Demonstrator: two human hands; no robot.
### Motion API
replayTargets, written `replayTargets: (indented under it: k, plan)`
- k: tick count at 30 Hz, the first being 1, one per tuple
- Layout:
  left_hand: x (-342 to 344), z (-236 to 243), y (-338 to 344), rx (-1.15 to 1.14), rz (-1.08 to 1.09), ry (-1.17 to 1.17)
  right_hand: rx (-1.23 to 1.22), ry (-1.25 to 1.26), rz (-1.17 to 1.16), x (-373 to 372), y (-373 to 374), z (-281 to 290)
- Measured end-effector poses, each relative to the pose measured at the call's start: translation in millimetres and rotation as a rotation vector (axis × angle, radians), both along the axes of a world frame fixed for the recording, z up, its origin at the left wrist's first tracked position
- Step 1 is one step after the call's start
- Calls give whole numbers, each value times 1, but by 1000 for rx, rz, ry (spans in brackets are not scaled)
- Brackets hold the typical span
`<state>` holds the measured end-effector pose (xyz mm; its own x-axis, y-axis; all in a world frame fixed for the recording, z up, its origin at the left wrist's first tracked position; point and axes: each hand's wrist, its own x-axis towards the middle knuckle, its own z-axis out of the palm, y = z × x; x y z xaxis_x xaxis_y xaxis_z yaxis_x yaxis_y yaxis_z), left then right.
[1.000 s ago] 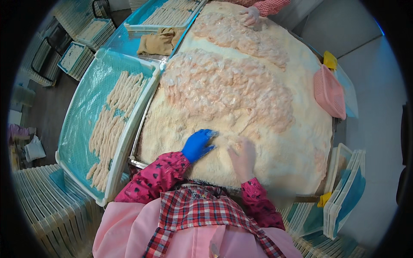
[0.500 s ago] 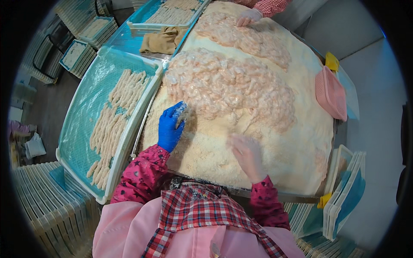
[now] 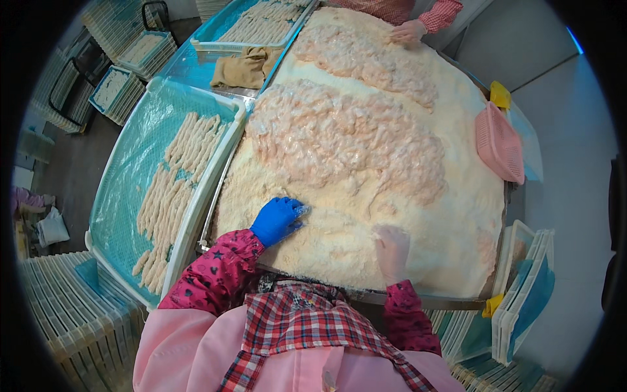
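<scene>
My left hand (image 3: pixel 277 221), in a blue glove, rests low over the pale crumbs (image 3: pixel 313 251) at the near edge of the table. Its fingers are bent and apart, their tips dusted with crumbs. My right hand (image 3: pixel 392 253), in a thin see-through glove, is over the crumbs a little to the right. Its fingers point left and are loosely bent; I make out nothing in them. Between the hands the crumbs are ridged. Just beyond lies a wide heap of wet, pale pink raw meat strips (image 3: pixel 346 134).
At left, a white-rimmed tray (image 3: pixel 124 189) with blue-green lining holds rows of crumbed strips (image 3: pixel 166 199). A brown cloth (image 3: pixel 245 68) lies beyond it. A pink basket (image 3: pixel 499 144) sits at the table's right edge. Across the table is a co-worker's hand (image 3: pixel 408 31). Stacked trays (image 3: pixel 78 313) flank me.
My left hand has come down nearer to me and slightly right, away from the meat heap. My right hand has shifted right and nearer. The co-worker's hand has moved right.
</scene>
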<state>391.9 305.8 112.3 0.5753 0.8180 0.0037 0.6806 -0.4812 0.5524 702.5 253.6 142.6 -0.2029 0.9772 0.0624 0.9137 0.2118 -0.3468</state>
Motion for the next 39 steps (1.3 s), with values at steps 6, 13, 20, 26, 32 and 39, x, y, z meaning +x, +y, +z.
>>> replayTargets:
  k: [6, 13, 20, 26, 32, 39]
  plan:
    - [61, -4, 10, -41, 55, -71, 172, 50, -2, -50, 10, 23]
    - [55, 1, -9, -1474, 223, -1217, 264, 414, -217, -78, 40, 6]
    - [80, 38, -36, -1200, 529, -1802, 375, 359, 59, -135, 38, 15]
    - [74, 70, -43, -1339, 430, -1543, 248, 538, 132, -135, 31, 31]
    - [66, 16, -33, -1004, 629, -1665, 290, 507, 31, -127, 36, 28]
    - [46, 31, -46, -1238, 734, -1820, 68, 194, 89, -69, 26, -17]
